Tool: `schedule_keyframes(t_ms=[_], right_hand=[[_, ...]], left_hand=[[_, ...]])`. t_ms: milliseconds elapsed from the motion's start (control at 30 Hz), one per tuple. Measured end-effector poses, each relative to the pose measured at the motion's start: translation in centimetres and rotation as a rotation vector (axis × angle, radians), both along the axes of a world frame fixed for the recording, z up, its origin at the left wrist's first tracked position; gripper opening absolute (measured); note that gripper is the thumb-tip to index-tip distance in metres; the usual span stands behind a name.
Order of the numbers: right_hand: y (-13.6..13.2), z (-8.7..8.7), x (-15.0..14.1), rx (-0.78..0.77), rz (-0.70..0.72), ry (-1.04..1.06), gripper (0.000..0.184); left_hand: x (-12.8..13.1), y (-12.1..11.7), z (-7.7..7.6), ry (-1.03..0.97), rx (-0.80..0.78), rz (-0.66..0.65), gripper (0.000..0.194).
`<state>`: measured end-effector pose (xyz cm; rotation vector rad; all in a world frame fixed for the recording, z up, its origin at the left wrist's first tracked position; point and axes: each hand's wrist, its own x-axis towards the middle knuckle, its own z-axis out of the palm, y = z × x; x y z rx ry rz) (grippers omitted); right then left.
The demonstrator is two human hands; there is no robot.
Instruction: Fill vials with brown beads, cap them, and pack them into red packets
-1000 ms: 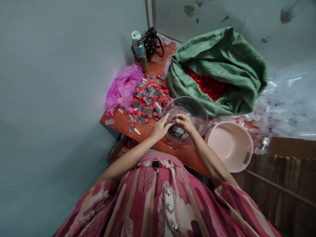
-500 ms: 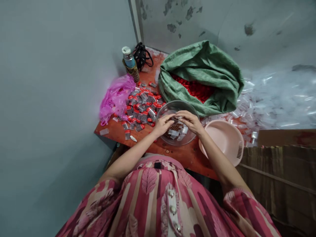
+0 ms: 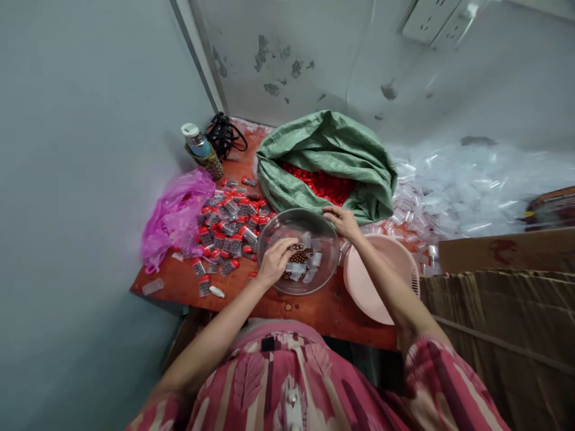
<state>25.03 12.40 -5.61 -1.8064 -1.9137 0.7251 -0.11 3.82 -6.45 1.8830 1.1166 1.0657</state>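
Note:
A clear glass bowl [image 3: 272,230] sits on the red table in front of me, holding brown beads [image 3: 298,258] and a few clear vials. My left hand [image 3: 273,261] rests over the bowl's near side, its fingers pinched on a small vial at the beads. My right hand [image 3: 342,221] is at the bowl's far rim, touching the edge of the green sack [image 3: 330,152] full of red caps [image 3: 320,182]. Its fingers are curled together, and what they hold is hidden.
A pile of red-capped filled vials [image 3: 227,230] lies left of the bowl beside a pink plastic bag [image 3: 174,218]. A bottle [image 3: 198,144] and black cord [image 3: 223,135] stand in the corner. A pink basin [image 3: 376,286], a heap of empty clear vials [image 3: 453,191] and cardboard [image 3: 503,311] are at the right.
My view has tilted up and right. My right hand left the bowl's middle and went to the sack's edge. My left hand stayed over the beads.

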Motion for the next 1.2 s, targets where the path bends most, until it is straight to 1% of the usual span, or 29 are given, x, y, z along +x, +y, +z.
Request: schedule_keyframes(t_ms=[33, 100, 167, 200, 300, 400, 467, 533, 600, 700, 767, 800, 833, 900, 967, 1000, 1100, 1200], right_hand=[[1.5, -0.6, 0.8, -0.018, -0.054, -0.078, 0.026], [4.6, -1.8, 2.0, -0.046, -0.118, -0.179, 0.027], [7.3, -2.9, 2.6, -0.073, -0.143, -0.247, 0.029], [8.6, -3.5, 2.7, -0.09, -0.147, -0.284, 0.03], [11.7, -5.0, 2.1, -0.134, -0.115, -0.373, 0.033], [13.9, -6.2, 1.2, -0.189, -0.032, -0.43, 0.031], [14.7, -6.7, 0.9, -0.237, 0.019, -0.455, 0.026], [15.2, -6.7, 1.1, -0.271, 0.051, -0.471, 0.022], [15.4, -6.3, 1.5, -0.28, 0.067, -0.475, 0.019], [14.8, -5.2, 2.4, -0.246, 0.048, -0.458, 0.024], [13.8, -4.3, 2.9, -0.196, 0.005, -0.438, 0.032], [13.1, -3.9, 3.0, -0.164, -0.031, -0.383, 0.035], [12.3, -3.4, 3.1, -0.132, -0.069, -0.284, 0.037], [10.4, -2.3, 3.1, -0.085, -0.129, 0.027, 0.041], [8.2, -1.0, 2.9, -0.069, -0.149, 0.362, 0.043], [7.1, -0.2, 2.7, -0.073, -0.148, 0.48, 0.044], [3.4, 2.5, 1.7, -0.104, -0.165, 0.719, 0.04], [-0.3, 4.9, 0.1, -0.162, -0.159, 0.89, 0.035]], left_hand=[[0.1, 0.0, 0.0, -0.011, -0.044, 0.018, 0.028], [0.3, -0.2, -0.1, -0.016, -0.154, 0.011, 0.029], [0.4, -0.4, -0.2, -0.02, -0.269, -0.02, 0.028], [0.4, -0.4, -0.3, -0.034, -0.326, -0.008, 0.027], [0.2, -0.7, -0.7, -0.164, -0.494, 0.13, 0.028], [0.0, -0.9, -1.0, -0.381, -0.672, 0.184, 0.033], [-0.1, -0.9, -1.2, -0.507, -0.757, 0.209, 0.036], [-0.3, -0.9, -1.2, -0.598, -0.806, 0.252, 0.038], [-0.3, -0.6, -1.1, -0.679, -0.837, 0.291, 0.039], [-0.3, 0.0, -0.7, -0.808, -0.88, 0.307, 0.043], [-0.2, 0.5, -0.2, -0.888, -0.912, 0.278, 0.044], [-0.2, 0.7, 0.0, -0.917, -0.925, 0.255, 0.045], [-0.1, 0.9, 0.3, -0.937, -0.936, 0.229, 0.045], [0.1, 1.2, 0.9, -0.95, -0.946, 0.173, 0.045], [0.4, 1.4, 1.4, -0.942, -0.943, 0.12, 0.045], [0.6, 1.4, 1.7, -0.934, -0.935, 0.099, 0.045], [1.3, 1.3, 2.5, -0.892, -0.892, 0.064, 0.045], [1.9, 1.0, 3.6, -0.856, -0.863, 0.03, 0.047]])
